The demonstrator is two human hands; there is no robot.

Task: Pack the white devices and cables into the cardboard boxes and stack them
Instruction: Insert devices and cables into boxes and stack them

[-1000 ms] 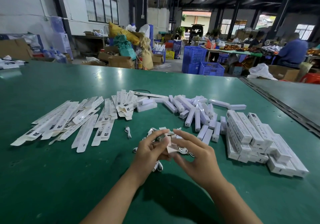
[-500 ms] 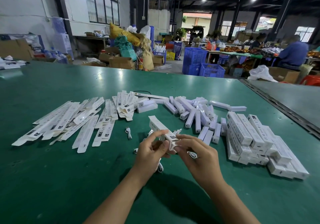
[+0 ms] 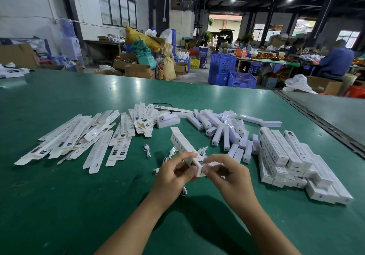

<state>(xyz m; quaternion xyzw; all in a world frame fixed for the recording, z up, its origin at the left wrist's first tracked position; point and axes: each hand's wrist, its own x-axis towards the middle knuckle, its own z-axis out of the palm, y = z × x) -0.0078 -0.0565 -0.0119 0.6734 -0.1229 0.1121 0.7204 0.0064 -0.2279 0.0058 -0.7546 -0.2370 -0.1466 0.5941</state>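
A long white cardboard box slants up and away from me above the green table. My left hand grips its near end from the left. My right hand pinches the flap at that same end. Coiled white cables lie on the table just beyond and under my hands. Loose white devices are heaped behind. A stack of closed boxes rises at the right. Flat unfolded boxes spread out at the left.
A metal seam divides this table from a grey one at the right. Beyond the far edge are blue crates, cardboard cartons and sacks. People sit at a far bench at the right.
The box has come up from low between my hands and now slants up and away. Both hands stay at its near end, my right hand now pinching the flap.
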